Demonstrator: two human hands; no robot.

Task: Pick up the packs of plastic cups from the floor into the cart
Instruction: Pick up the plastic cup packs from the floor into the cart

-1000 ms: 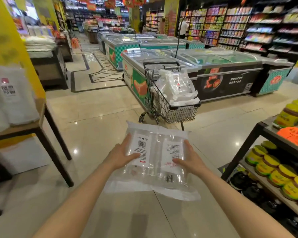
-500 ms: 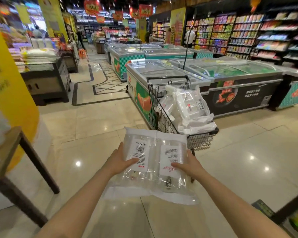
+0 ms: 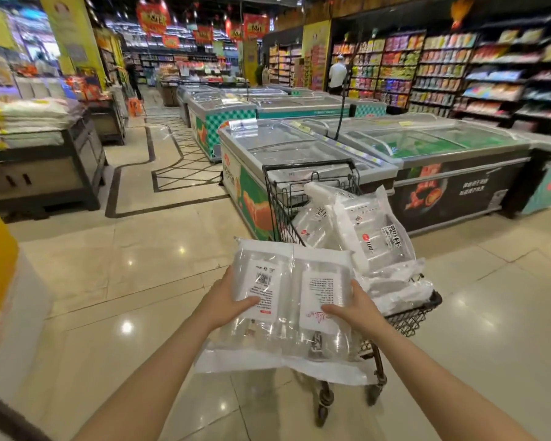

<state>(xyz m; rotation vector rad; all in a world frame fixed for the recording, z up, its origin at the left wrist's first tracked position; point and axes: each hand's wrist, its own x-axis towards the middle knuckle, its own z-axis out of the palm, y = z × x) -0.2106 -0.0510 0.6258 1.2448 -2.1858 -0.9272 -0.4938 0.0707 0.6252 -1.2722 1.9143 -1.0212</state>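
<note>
I hold a clear pack of plastic cups (image 3: 291, 300) flat in front of me, white labels facing up. My left hand (image 3: 226, 299) grips its left side and my right hand (image 3: 355, 308) grips its right side. The pack hangs just in front of the near end of a black wire shopping cart (image 3: 407, 319). Several more packs of cups (image 3: 363, 230) are piled in the cart's basket, heaped above its rim. The held pack hides part of the cart's front.
Glass-topped chest freezers (image 3: 299, 144) stand right behind and beside the cart. A dark display stand with white sacks (image 3: 42, 160) is at the left. Stocked shelves (image 3: 458, 68) line the right wall, and a person (image 3: 337, 76) stands far back. Shiny tile floor (image 3: 124, 265) spreads to the left.
I have walked closer to the cart, which now sits directly behind the pack. Both hands have kept their hold on the pack and carried it forward.
</note>
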